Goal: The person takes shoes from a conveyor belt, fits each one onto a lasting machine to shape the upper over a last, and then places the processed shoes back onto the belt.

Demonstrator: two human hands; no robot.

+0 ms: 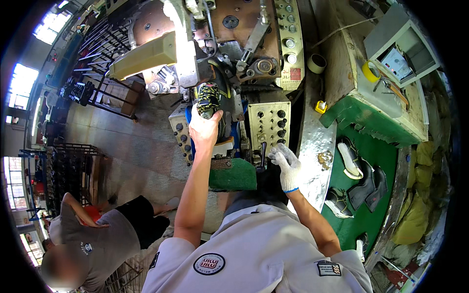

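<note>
My bare left hand (203, 129) is closed on the near end of a shoe upper (208, 97) with a black-and-yellow speckled pattern. The upper sits in the jaws of a large shoe-making machine (229, 36); its far end is hidden by machine parts. In a white knit glove, my right hand (288, 166) hovers with fingers apart and nothing in them. A dark upright lever (263, 152) stands just left of its fingertips. Beyond the lever is a cream control box (269, 122) with several black knobs.
Several black shoe uppers (364, 185), some with white soles, lie on a green surface at right. A worn bench (361, 105) there carries yellow tape (371, 71) and a grey box (403, 44). Another person (115, 229) is at lower left. Black racks (73, 168) stand along the left.
</note>
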